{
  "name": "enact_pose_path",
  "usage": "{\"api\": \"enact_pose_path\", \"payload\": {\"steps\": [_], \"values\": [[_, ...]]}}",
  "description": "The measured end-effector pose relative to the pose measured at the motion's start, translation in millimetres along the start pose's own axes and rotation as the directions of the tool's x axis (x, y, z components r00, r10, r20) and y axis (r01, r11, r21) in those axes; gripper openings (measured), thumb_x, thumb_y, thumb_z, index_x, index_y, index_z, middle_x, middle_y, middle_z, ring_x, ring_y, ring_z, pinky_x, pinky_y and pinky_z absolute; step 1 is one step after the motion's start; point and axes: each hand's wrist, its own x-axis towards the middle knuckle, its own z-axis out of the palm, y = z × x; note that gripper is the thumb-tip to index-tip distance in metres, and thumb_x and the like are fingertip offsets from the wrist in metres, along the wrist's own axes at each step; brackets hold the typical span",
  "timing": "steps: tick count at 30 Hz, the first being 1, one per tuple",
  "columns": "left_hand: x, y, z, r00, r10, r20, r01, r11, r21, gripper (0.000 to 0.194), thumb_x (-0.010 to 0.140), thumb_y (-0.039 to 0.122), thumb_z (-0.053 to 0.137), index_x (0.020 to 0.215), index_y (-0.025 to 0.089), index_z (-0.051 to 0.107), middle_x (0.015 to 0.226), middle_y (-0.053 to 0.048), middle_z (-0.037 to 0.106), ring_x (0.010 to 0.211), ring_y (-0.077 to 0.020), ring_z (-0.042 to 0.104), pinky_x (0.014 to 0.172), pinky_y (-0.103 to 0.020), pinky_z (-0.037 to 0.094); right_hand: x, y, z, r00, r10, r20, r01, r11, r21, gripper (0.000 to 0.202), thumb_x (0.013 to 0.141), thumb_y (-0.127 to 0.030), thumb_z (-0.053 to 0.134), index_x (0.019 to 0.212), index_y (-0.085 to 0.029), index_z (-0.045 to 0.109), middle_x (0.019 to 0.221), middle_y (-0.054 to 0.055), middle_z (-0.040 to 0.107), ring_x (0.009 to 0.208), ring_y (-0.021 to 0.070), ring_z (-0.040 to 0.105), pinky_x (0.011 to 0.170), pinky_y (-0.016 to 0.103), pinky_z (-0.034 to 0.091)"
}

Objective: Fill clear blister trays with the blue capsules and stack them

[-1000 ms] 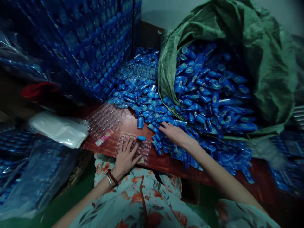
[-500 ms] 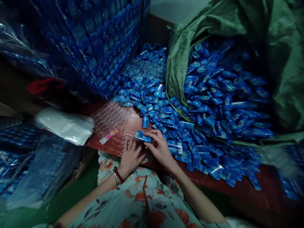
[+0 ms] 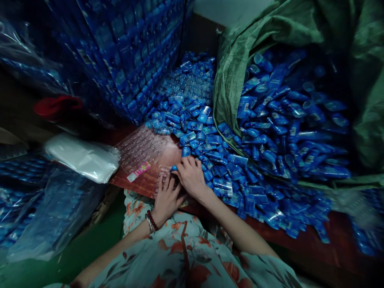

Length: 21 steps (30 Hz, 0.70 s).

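Since half a second ago your right hand (image 3: 191, 178) has shifted left and rolled palm-down, covering most of the small blue bottle (image 3: 174, 168) it had pinched in plain sight. Left hand (image 3: 167, 199) hasn't really moved.

Now: your right fingers are curled over the bottle at the far edge of the clear blister tray (image 3: 161, 180); only a blue end shows past the fingers. Can't tell whether you're gripping it or pressing it down. Left hand is open, fingers spread, flat on the tray, just beside the right.

Lone bottle (image 3: 186, 151) sits just beyond your right knuckles, near the loose pile of blue bottles (image 3: 222, 170). Pile runs up to the green woven sack (image 3: 229, 76), mouth open, full of more.

To your left on the red-brown tabletop (image 3: 132, 185): second clear tray (image 3: 144, 146), pink label strip (image 3: 138, 172), folded clear plastic (image 3: 84, 158). Tall stack of blue-filled trays (image 3: 129, 48) behind.
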Motion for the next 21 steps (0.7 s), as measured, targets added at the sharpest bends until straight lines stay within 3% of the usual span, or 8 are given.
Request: {"api": "enact_pose_path", "payload": {"steps": [6, 9, 11, 14, 16, 18, 21], "values": [[1, 0, 0.9, 0.999, 0.012, 0.033, -0.012, 1.000, 0.003, 0.045, 0.079, 0.043, 0.058, 0.115, 0.016, 0.060, 0.122, -0.017, 0.055, 0.123, -0.0344, 0.043, 0.107, -0.054, 0.026, -5, -14, 20, 0.996, 0.078, -0.041, -0.076, 0.996, 0.048, 0.022, 0.093, -0.031, 0.043, 0.092, -0.017, 0.060, 0.092, 0.008, 0.058, 0.099, 0.0226, 0.045, 0.095, 0.040, 0.029], [3, -1, -1.2, 1.000, 0.003, 0.023, -0.003, 1.000, 0.009, 0.049, 0.080, 0.043, 0.057, 0.119, 0.013, 0.057, 0.124, -0.019, 0.053, 0.124, -0.0353, 0.041, 0.106, -0.054, 0.027, -3, -11, 13, 0.995, 0.100, -0.033, -0.095, 0.989, 0.112, 0.020, 0.091, -0.032, 0.047, 0.095, -0.018, 0.062, 0.098, 0.008, 0.059, 0.102, 0.0234, 0.046, 0.100, 0.045, 0.024], [4, -2, -4.4, 1.000, 0.008, -0.002, -0.008, 1.000, -0.015, 0.053, 0.082, 0.044, 0.055, 0.124, 0.012, 0.053, 0.128, -0.020, 0.049, 0.127, -0.0359, 0.037, 0.106, -0.054, 0.028, -10, 3, 1, 0.986, 0.156, -0.066, -0.139, 0.967, 0.214, 0.024, 0.090, -0.036, 0.049, 0.105, -0.021, 0.061, 0.108, 0.008, 0.058, 0.105, 0.0234, 0.046, 0.099, 0.046, 0.027], [1, -3, -13.7, 0.998, 0.035, -0.042, -0.040, 0.991, -0.125, 0.049, 0.086, 0.041, 0.049, 0.127, 0.014, 0.049, 0.129, -0.018, 0.048, 0.126, -0.0334, 0.038, 0.104, -0.053, 0.030, -41, 39, -20, 0.897, 0.411, -0.165, -0.318, 0.857, 0.406, 0.028, 0.091, -0.035, 0.045, 0.109, -0.020, 0.060, 0.107, 0.009, 0.058, 0.101, 0.0211, 0.051, 0.088, 0.037, 0.038], [1, -5, -24.4, 0.997, 0.033, -0.076, -0.050, 0.972, -0.228, 0.036, 0.090, 0.033, 0.045, 0.121, 0.016, 0.052, 0.120, -0.015, 0.054, 0.117, -0.0281, 0.046, 0.099, -0.048, 0.037, -73, 61, -29, 0.820, 0.556, -0.139, -0.424, 0.752, 0.506, 0.025, 0.092, -0.032, 0.044, 0.093, -0.018, 0.065, 0.091, 0.007, 0.062, 0.088, 0.0184, 0.056, 0.079, 0.032, 0.042], [8, -11, -38.7, 0.991, 0.006, -0.133, -0.051, 0.942, -0.331, 0.024, 0.091, 0.026, 0.043, 0.108, 0.017, 0.058, 0.107, -0.011, 0.059, 0.103, -0.0222, 0.053, 0.090, -0.039, 0.043, -103, 71, -33, 0.804, 0.593, -0.037, -0.483, 0.689, 0.540, 0.025, 0.091, -0.033, 0.045, 0.083, -0.019, 0.064, 0.081, 0.004, 0.063, 0.078, 0.0173, 0.058, 0.072, 0.029, 0.043], [44, -26, -62.0, 0.977, -0.051, -0.208, -0.046, 0.899, -0.436, 0.019, 0.091, 0.025, 0.042, 0.093, 0.018, 0.059, 0.091, -0.007, 0.061, 0.089, -0.0182, 0.056, 0.081, -0.032, 0.045, -129, 60, -27, 0.828, 0.555, 0.081, -0.522, 0.710, 0.473, 0.023, 0.091, -0.033, 0.046, 0.087, -0.020, 0.064, 0.086, 0.004, 0.065, 0.082, 0.0183, 0.060, 0.073, 0.029, 0.042]]}}
